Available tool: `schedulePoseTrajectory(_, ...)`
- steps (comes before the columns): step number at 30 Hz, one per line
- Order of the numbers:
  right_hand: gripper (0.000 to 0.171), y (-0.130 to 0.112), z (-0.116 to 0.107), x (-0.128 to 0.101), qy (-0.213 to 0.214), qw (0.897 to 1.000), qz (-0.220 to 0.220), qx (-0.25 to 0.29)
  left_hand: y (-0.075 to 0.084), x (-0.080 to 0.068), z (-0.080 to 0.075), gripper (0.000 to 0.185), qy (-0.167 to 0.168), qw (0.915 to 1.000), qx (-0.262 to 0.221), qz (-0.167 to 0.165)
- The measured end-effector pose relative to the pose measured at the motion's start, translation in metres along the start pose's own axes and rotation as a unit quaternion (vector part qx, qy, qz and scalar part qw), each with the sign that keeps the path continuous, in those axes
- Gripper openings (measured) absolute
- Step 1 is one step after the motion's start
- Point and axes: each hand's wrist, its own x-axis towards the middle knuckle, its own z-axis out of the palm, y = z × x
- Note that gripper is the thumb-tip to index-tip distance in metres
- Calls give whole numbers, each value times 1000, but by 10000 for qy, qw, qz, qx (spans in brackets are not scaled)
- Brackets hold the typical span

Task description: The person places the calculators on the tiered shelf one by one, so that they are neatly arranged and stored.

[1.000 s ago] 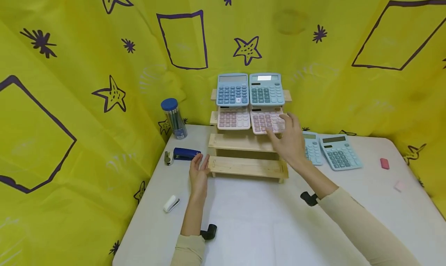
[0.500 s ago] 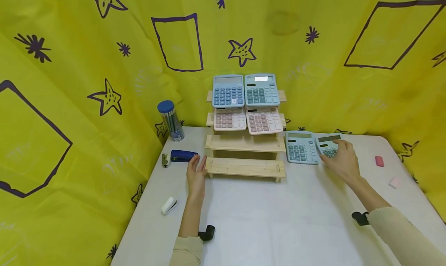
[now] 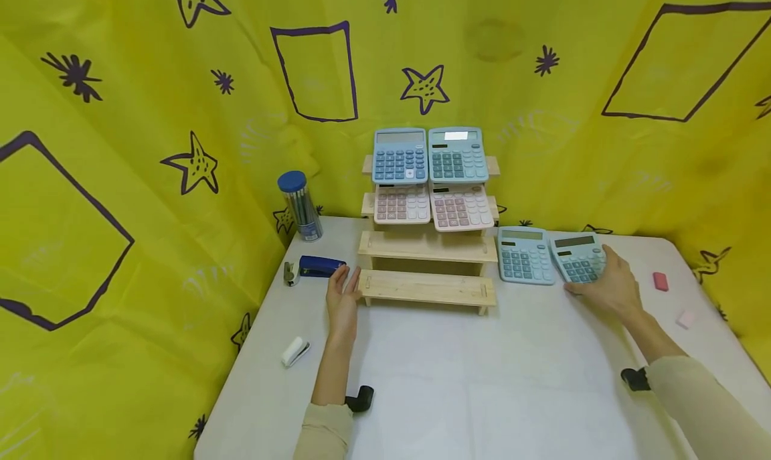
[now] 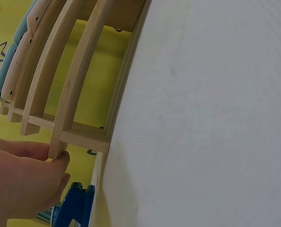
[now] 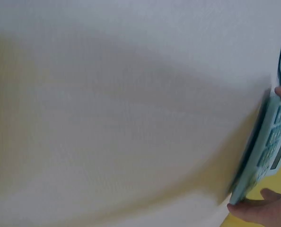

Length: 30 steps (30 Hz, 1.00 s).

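Observation:
A stepped wooden rack (image 3: 427,287) stands at the back of the white table (image 3: 458,379). Its top step holds a blue calculator (image 3: 400,155) and a teal one (image 3: 458,154); two pink calculators (image 3: 401,203) lean on the step below. My left hand (image 3: 343,299) rests with straight fingers against the left end of the lowest step, and the left wrist view shows the left hand (image 4: 22,184) touching the rack (image 4: 74,94). Right of the rack lie two teal calculators. My right hand (image 3: 611,286) grips the right one (image 3: 578,258) by its edges; in the right wrist view this calculator (image 5: 268,151) is tilted.
A blue stapler (image 3: 319,266) and a tube of pencils (image 3: 299,204) sit left of the rack. A small white object (image 3: 295,351) lies near the table's left edge. A red eraser (image 3: 660,281) and a pink one (image 3: 685,320) lie at the far right. Yellow patterned cloth surrounds the table.
My right hand left the pink calculator on the rack, moved right and down, and took hold of the right teal calculator. The left hand stayed at the rack's end.

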Motion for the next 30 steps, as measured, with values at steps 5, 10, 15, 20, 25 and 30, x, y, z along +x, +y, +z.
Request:
schedulePoseTrajectory(5, 119, -9, -3, -12, 245, 9996, 118, 103, -2, 2, 1, 73, 16, 10000, -32, 10)
schedulePoseTrajectory(10, 114, -32, -10, -36, 643, 9975, -186, 223, -3, 3, 1, 74, 20, 10000, -54, 40)
schedulePoseTrajectory(15, 112, -74, -15, -62, 837, 9930, -736, 383, -2, 3, 1, 74, 103, 9999, -21, 33)
schedulePoseTrajectory(20, 115, -122, -13, -87, 815, 9854, -1430, 431, -2, 3, 0, 74, 43, 10000, -71, 34)
schedulePoseTrajectory(25, 111, -162, -5, -104, 568, 9766, -2013, 492, -2, 1, -1, 73, 50, 10000, -42, 30)
schedulePoseTrajectory(30, 108, -195, 7, -111, 316, 9712, -2290, 571, 1, 1, -1, 73, 6, 10000, -58, 37)
